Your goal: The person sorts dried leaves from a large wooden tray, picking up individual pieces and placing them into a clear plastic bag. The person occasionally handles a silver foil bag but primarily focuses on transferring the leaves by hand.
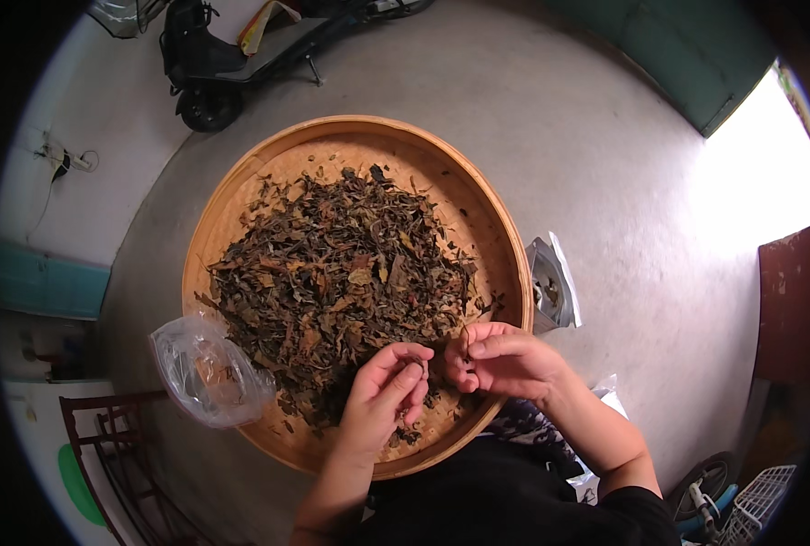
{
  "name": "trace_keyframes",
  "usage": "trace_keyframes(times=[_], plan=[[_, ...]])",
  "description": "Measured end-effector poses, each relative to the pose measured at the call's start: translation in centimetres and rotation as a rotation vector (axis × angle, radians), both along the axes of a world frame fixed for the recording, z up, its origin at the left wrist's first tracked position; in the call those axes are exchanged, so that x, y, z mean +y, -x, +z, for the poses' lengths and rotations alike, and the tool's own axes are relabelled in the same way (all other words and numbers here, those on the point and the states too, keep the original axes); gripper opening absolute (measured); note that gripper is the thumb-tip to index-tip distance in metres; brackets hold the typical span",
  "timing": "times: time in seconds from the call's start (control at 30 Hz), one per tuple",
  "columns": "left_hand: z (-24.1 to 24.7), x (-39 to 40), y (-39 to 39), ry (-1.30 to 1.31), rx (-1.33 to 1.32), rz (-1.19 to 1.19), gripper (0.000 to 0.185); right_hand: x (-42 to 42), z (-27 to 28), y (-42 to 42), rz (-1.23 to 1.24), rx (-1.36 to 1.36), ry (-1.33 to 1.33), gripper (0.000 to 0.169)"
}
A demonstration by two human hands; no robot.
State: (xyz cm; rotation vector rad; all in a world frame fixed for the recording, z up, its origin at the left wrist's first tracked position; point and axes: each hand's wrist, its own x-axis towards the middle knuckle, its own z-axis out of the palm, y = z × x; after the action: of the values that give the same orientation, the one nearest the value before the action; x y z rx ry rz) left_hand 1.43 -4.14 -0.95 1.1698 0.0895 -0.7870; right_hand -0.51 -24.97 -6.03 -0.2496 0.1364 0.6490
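Observation:
A round woven bamboo tray [500, 225] is before me, heaped with dried dark brown leaves and stems [337, 266]. Over its near part, my left hand [388, 392] pinches a small dark leaf piece [415, 362] between thumb and fingers. Just to the right, my right hand [507, 358] holds a thin stem [468, 341] between thumb and forefinger, with its other fingers curled. The two hands are close but apart. Loose leaf bits [405, 435] lie on the tray below them.
A clear plastic bag [207, 375] rests on the tray's left rim. Beyond the right rim stands an open silvery pouch [555, 286] with some pieces inside. A scooter [221, 68] is parked at the far left on the concrete floor [616, 170]. A bicycle with a white basket [753, 508] is at lower right.

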Motion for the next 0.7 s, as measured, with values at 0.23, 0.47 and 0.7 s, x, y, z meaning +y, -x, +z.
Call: trace_keyframes(times=[0.23, 0.47, 0.7], plan=[[-0.4, 0.2, -0.2, 0.293, 0.153, 0.039, 0.022, 0.8, -0.4, 0.0, 0.016, 0.054, -0.131, 0.007], [0.9, -1.7, -0.1, -0.168, -0.241, -0.024, 0.017, 2.1, -0.6, 0.7, -0.063, -0.123, 0.140, 0.004], [-0.1, -0.7, -0.4, -0.031, -0.035, -0.020, 0.011, 2.6, -0.2, 1.1, -0.157, -0.205, 0.407, 0.006]])
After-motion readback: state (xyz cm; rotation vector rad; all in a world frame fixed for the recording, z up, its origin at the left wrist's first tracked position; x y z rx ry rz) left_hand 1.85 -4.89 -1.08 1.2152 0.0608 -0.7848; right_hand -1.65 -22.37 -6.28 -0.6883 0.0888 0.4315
